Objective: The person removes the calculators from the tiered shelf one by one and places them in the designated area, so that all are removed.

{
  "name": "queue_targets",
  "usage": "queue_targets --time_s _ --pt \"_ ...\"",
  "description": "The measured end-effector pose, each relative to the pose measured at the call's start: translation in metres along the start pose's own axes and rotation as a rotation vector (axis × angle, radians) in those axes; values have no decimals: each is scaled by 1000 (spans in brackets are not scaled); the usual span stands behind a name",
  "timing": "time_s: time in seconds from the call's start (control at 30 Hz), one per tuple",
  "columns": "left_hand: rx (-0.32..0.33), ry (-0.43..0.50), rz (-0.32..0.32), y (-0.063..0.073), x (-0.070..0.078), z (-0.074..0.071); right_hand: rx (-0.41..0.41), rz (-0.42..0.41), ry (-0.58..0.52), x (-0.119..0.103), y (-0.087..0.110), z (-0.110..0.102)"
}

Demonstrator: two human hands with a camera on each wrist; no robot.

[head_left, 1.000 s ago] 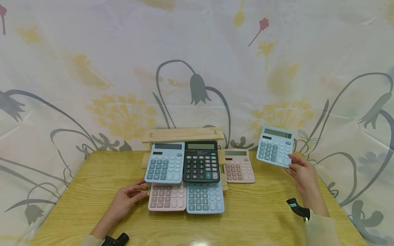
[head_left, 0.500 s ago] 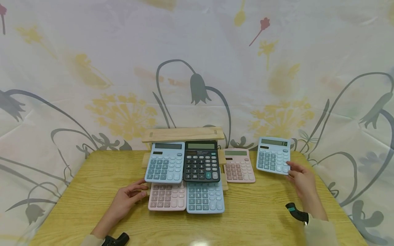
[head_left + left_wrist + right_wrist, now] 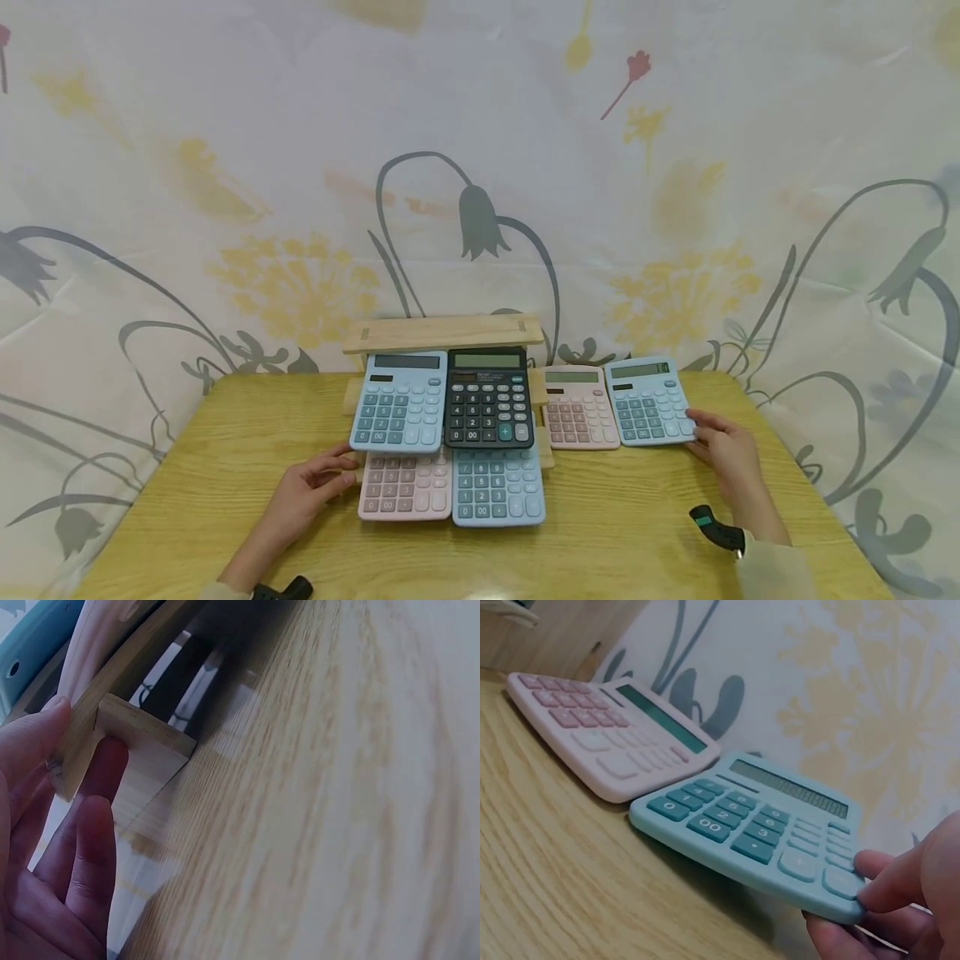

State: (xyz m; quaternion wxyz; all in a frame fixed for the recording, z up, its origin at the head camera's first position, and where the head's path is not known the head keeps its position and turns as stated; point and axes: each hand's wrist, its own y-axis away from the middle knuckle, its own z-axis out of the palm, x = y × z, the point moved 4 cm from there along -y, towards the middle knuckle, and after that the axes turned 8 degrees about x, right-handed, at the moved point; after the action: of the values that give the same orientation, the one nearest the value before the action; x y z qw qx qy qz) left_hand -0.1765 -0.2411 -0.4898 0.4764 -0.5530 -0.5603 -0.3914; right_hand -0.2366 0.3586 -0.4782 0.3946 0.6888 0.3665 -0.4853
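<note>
My right hand [image 3: 731, 454] pinches a light blue calculator [image 3: 651, 402] by its lower right corner, thumb above and fingers beneath. In the right wrist view a gap with shadow shows under that calculator's near edge. Just left of it a pink calculator [image 3: 579, 408] lies on the table. My left hand [image 3: 303, 496] holds the left side of a wooden rack [image 3: 127, 724], thumb on its sloping slat and fingers below. On the rack's upper tier are a blue calculator [image 3: 399, 402] and a black one [image 3: 489, 398]; below them lie a pink calculator [image 3: 405, 487] and another blue calculator [image 3: 498, 492], both partly covered.
The rack's top board [image 3: 442, 332] spans its back. A patterned cloth [image 3: 480, 167] hangs behind the wooden table [image 3: 600, 533]. Bare wood shows in front of the two calculators at the right.
My right hand has lowered the blue calculator and shifted it left, up beside the pink one. My left hand has stayed at the rack.
</note>
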Motion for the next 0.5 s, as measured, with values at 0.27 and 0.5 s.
queue_targets --time_s 0.27,0.5 --pt "3 0 -27 0 -2 0 15 39 -50 7 -1 2" --pt "3 11 -31 0 -3 0 46 73 -84 12 -3 5"
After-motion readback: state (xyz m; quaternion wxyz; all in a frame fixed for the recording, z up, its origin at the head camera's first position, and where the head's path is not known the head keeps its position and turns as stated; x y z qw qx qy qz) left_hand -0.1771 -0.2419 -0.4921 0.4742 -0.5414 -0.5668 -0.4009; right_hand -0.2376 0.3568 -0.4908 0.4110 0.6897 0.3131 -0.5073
